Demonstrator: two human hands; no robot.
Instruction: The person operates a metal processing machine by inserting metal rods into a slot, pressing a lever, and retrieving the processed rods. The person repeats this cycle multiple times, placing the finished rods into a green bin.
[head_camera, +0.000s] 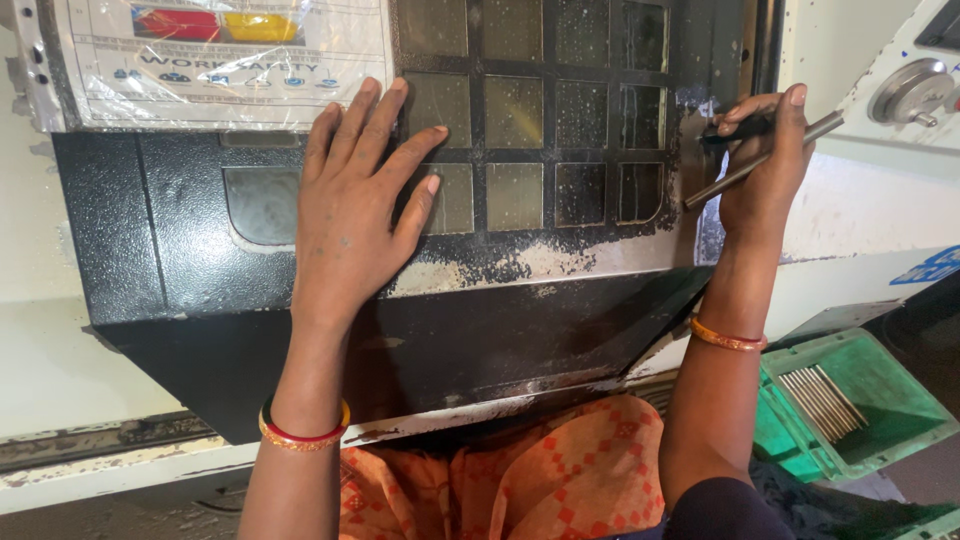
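From the head camera, the left hand lies flat against the black machine door, its fingers released and spread, grasping nothing. The fingertips reach onto the gridded window, whose dusty panes sit in dark bars; the palm rests on the painted metal just below and left of the grid. A red and gold bangle circles that wrist.

The right hand is at the door's right edge, its fingers clenched around a slim grey metal rod. The rod runs at a slant, its upper end sticking out to the right past the fingers and its lower end pointing down-left toward the window's corner. The same fingers also touch a black door handle. An orange bangle sits on this wrist.

Above the left hand, a plastic-covered notice sheet hangs on the door. At the lower right, well apart from both hands, a green bin holds a bundle of similar thin rods. A round metal knob shows on the pale panel at the upper right.
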